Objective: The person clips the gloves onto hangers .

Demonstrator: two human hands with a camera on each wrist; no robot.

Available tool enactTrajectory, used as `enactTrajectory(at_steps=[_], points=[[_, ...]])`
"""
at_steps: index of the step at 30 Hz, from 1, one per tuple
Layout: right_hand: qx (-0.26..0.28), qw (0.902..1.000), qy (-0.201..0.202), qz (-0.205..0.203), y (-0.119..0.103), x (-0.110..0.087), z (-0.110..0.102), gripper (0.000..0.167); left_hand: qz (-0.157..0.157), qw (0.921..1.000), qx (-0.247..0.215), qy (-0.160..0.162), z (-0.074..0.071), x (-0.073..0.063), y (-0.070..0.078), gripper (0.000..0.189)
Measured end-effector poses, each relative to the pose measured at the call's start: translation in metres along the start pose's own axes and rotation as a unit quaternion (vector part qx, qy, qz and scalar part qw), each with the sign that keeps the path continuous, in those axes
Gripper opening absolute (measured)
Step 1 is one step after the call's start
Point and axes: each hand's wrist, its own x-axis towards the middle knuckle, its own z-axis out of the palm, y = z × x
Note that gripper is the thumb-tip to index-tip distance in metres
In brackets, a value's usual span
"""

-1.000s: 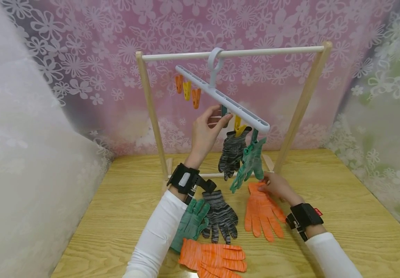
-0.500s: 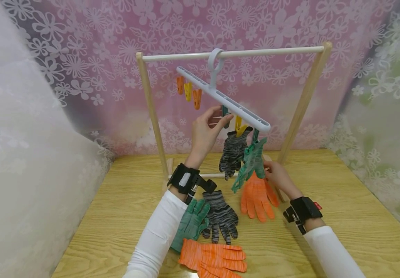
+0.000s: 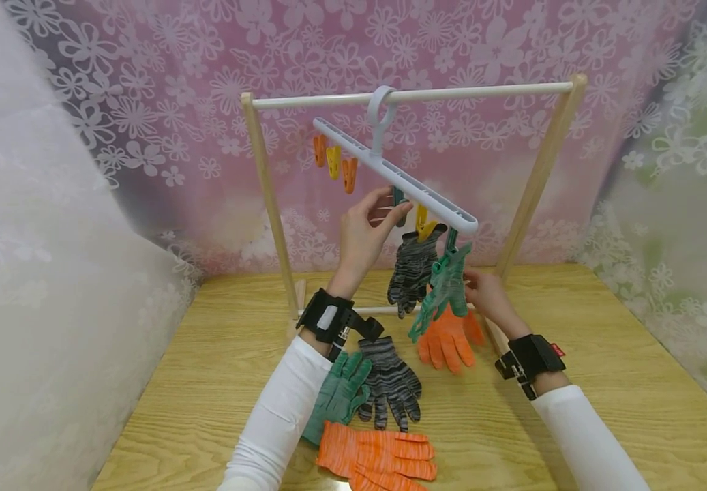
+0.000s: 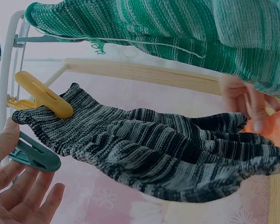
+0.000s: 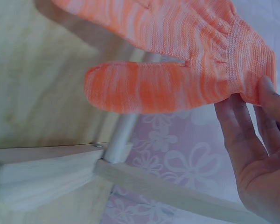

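My left hand (image 3: 362, 235) is raised under the grey clip hanger (image 3: 414, 181), its thumb and fingers pinching a dark green clothespin (image 4: 37, 156). Beside that pin, a yellow clothespin (image 4: 46, 98) bites the cuff of a hanging black-and-grey glove (image 3: 413, 269). Nearest the hanger's front end hangs a green glove (image 3: 451, 279) from another green pin. Behind it my right hand (image 3: 491, 300) grips an orange glove (image 5: 200, 70) by the cuff. That glove hangs fingers down in the head view, its upper part hidden by the green glove.
A wooden stand with a white rod (image 3: 476, 94) carries the hanger. Two orange pins and a yellow pin (image 3: 333, 162) hang at its far end. On the table (image 3: 206, 382) lie a green glove (image 3: 335, 399), a black-and-grey glove (image 3: 390, 382) and orange glove fabric (image 3: 371, 450).
My right hand has lifted the orange glove off the table, up and leftward behind the hanging green glove. The left hand has stayed at the green clothespin.
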Motion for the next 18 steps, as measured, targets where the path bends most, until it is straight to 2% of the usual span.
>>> enactTrajectory(at_steps=[4,10,15,18], points=[[0.020,0.9995,0.021,-0.014,-0.010,0.009,-0.005,0.020,-0.001,1.0000,0.002,0.001,0.000,0.000,0.000,0.045],[-0.016,0.9982,0.041,-0.041,-0.026,0.022,-0.012,0.015,-0.001,1.0000,0.003,-0.001,0.000,0.000,0.001,0.043],[0.043,0.9941,0.040,-0.092,-0.037,0.034,-0.012,0.011,-0.005,1.0000,0.003,-0.004,0.002,0.000,0.001,0.044],[0.055,0.9940,0.040,-0.086,-0.045,0.038,-0.014,0.014,-0.009,0.9999,0.003,-0.005,0.002,-0.001,0.002,0.044]])
